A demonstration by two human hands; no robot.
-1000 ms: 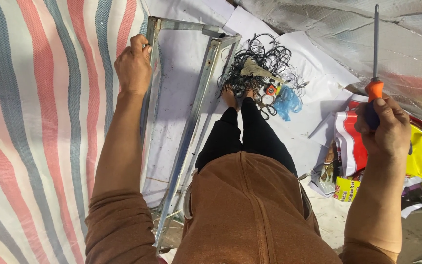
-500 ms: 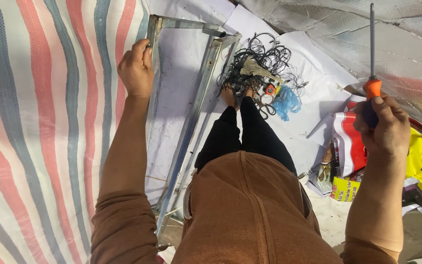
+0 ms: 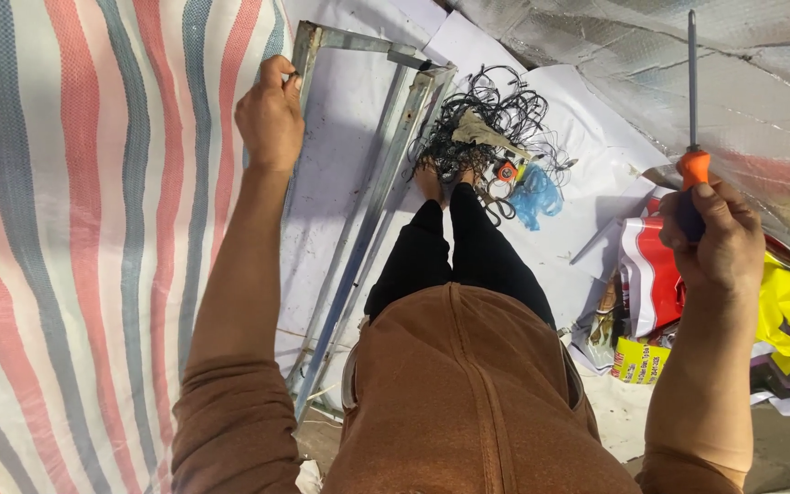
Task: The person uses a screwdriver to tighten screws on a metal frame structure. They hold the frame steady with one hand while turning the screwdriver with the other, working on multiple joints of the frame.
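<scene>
Left hand (image 3: 270, 114) fingers curled tight on the upright side bar of a grey metal frame (image 3: 372, 197), near its top corner, beside the striped tarp (image 3: 75, 229). Right hand (image 3: 722, 245) fisted round the handle of an orange-collared screwdriver (image 3: 692, 137), shaft pointing up, well apart from the frame. Tangled black wire (image 3: 496, 128) lies by the bare feet. Likely step: steadying the frame before fastening; next calls for bringing the tip across to a joint.
</scene>
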